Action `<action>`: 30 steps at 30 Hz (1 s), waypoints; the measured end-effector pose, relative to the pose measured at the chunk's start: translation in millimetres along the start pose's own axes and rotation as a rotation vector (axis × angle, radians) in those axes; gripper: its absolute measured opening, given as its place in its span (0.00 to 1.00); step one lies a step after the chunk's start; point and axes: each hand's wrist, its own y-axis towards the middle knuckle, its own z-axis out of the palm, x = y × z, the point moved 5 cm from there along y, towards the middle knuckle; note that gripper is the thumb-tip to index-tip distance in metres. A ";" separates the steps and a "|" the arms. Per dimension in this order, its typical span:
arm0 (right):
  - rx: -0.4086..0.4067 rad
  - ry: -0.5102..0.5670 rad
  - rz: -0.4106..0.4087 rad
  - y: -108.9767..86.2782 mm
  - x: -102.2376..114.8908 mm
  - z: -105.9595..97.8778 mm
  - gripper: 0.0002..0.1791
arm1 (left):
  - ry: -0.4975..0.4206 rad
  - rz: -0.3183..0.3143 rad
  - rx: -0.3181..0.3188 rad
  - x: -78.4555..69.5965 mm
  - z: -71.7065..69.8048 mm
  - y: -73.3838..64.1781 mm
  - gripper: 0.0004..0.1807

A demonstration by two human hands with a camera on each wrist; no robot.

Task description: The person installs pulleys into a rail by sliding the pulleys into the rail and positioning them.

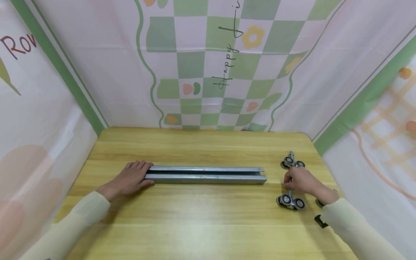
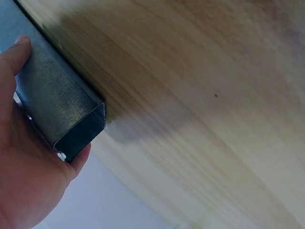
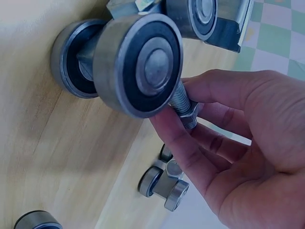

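Observation:
A slotted grey metal channel track [image 1: 208, 178] lies across the table. My left hand [image 1: 134, 177] grips its left end, fingers over the far side and thumb on the near side. The left wrist view shows the hollow end of the track [image 2: 62, 95] beside the palm. At the right, my right hand [image 1: 302, 180] pinches the threaded bolt [image 3: 181, 102] of a roller trolley [image 1: 290, 202], whose wheels point towards the near side. Its metal wheels [image 3: 138, 67] loom large in the right wrist view. A second roller trolley [image 1: 292, 161] lies just beyond the right hand.
Near the right sleeve lies a small black bracket-like piece [image 1: 321, 221]. Another wheel [image 1: 320, 203] peeks out from under that sleeve. The wooden table [image 1: 195, 224] is bounded by printed cloth [image 1: 224, 65] at the back and sides.

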 end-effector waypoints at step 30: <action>-0.096 -0.024 -0.030 -23.1 12.5 -12.0 0.10 | 0.000 0.002 -0.013 0.6 1.7 -0.1 0.32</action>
